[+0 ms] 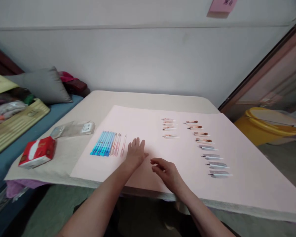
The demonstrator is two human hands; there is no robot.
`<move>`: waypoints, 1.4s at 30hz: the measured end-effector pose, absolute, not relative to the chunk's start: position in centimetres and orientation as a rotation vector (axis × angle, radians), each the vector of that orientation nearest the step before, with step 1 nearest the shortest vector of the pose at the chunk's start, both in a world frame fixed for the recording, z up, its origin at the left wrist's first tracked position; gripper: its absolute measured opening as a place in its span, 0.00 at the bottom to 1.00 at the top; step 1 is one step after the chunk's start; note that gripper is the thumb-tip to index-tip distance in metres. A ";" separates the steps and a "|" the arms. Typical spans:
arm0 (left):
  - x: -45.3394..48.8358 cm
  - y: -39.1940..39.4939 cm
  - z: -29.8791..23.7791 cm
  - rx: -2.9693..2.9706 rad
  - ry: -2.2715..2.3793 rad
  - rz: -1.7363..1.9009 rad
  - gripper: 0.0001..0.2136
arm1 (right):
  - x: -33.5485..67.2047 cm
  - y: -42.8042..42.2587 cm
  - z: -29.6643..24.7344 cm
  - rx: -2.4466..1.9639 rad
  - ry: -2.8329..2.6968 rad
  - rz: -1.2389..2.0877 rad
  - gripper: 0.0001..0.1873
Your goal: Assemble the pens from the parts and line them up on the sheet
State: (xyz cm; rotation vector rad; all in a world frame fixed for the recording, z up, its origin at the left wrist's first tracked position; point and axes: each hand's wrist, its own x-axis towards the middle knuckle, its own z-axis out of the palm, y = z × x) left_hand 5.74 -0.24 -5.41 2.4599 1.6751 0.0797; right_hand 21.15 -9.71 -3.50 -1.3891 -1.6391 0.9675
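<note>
My left hand (135,152) is over the pink sheet (148,121), palm down with its fingers extended, and nothing shows in it. Just left of it is a slim clear pinkish pen (123,145), apart from several similar pens (115,144). Beside these is a tight row of blue pens (103,143). My right hand (168,172) hovers near the front edge, fingers loosely bent and a gap between thumb and forefinger; no object is visible there. To the right, thin refill-like sticks lie with small pieces: pale pink (170,127), brown-ended (201,133) and grey (215,164).
A red tissue pack (37,153) and a clear plastic box (74,129) lie on the table's left side. A yellow bucket (268,125) stands beyond the right edge. At left is a blue bed (64,110) with a grey cushion (45,86). A white wall rises behind.
</note>
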 end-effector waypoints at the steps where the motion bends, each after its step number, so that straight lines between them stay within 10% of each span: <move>1: 5.5 -0.1 -5.6 2.429 1.694 0.053 0.30 | 21.1 -9.7 -3.5 -1.397 -1.636 0.973 0.11; 42: 3.4 1.0 -4.6 2.359 1.811 0.086 0.27 | 22.2 -9.0 -3.0 -1.399 -1.582 0.987 0.11</move>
